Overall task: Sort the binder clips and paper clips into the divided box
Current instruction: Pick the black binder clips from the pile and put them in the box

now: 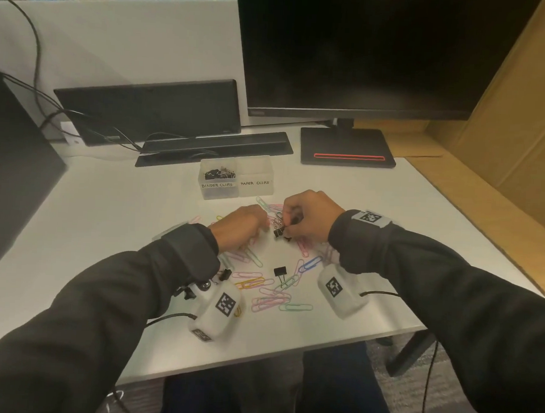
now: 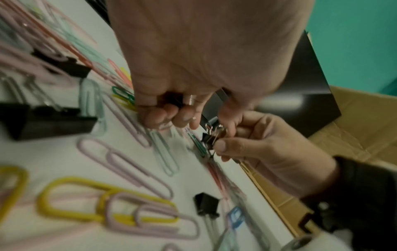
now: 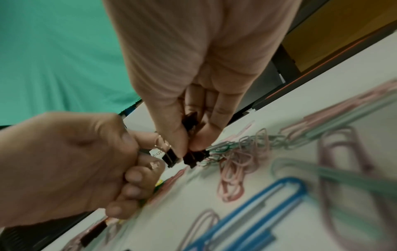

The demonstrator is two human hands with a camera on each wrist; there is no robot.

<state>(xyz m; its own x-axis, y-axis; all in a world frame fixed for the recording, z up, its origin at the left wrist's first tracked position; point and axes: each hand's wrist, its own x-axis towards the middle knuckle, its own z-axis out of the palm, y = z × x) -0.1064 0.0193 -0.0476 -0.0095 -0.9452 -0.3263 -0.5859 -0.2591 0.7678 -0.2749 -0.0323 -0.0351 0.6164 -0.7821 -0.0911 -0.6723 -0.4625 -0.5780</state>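
Pinching a small black binder clip (image 1: 278,231) is the right hand (image 1: 308,215), just right of centre in the head view, with its thumb and fingers (image 3: 171,129) clamped on the clip's body. The right wrist view shows a snarl of thin pink and green paper clips (image 3: 240,149) hanging off that clip. The left hand (image 1: 240,225) sits right beside it, fingers curled in, and in the right wrist view it seems to be gripping a second black binder clip (image 3: 170,157) by its wire handles. Loads of coloured paper clips (image 1: 271,296) are scattered over the white desk (image 1: 106,216) below the hands, plus a loose binder clip (image 1: 280,272) lower centre. The divided box (image 1: 236,177) sits above the hands, mid-frame: its left half, labelled BINDER CLIPS, has a dark pile in it, and I can't make out anything in the right half, labelled PAPER CLIPS.
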